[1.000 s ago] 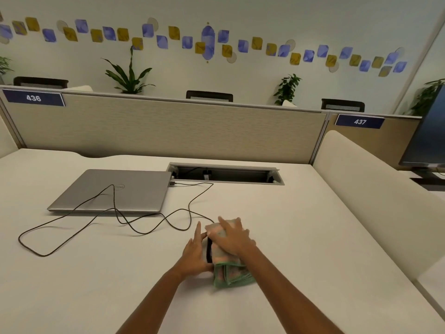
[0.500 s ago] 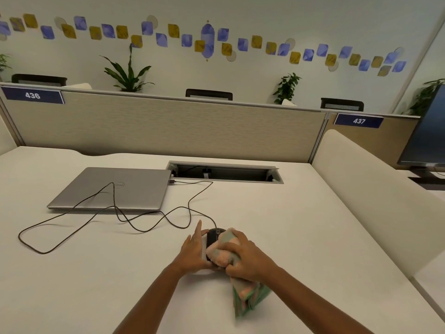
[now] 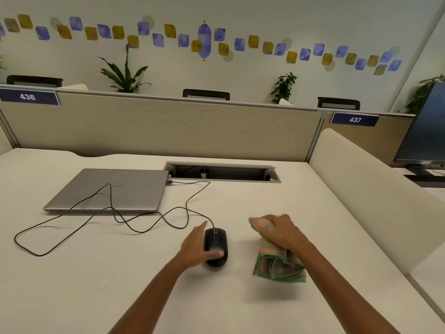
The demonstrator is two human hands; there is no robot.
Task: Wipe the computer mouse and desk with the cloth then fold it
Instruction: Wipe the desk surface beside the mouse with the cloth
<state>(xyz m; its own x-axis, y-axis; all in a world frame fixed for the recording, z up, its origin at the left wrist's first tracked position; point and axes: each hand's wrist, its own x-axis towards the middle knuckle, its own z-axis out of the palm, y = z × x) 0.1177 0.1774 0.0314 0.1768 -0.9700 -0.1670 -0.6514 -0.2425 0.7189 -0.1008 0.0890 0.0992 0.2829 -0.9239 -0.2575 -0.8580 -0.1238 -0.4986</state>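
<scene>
A black wired computer mouse [image 3: 216,239] lies on the white desk [image 3: 96,273], near the front middle. My left hand [image 3: 196,248] holds it from its left side, thumb across its near end. To the right of the mouse, my right hand [image 3: 280,231] is closed on a bunched green and pink cloth [image 3: 279,265], whose loose folds hang down to the desk below the hand. The cloth is clear of the mouse, with a gap of bare desk between them.
The mouse cable [image 3: 120,218] loops left across the desk and over a closed silver laptop [image 3: 108,189]. Behind is an open cable tray [image 3: 221,171] and a beige partition [image 3: 168,126]. A padded divider [image 3: 375,194] borders the right side, a monitor [image 3: 426,126] beyond it.
My right hand has lifted the cloth off the mouse and carried it to the right. The mouse is now uncovered. My left hand stays on the mouse's left side.
</scene>
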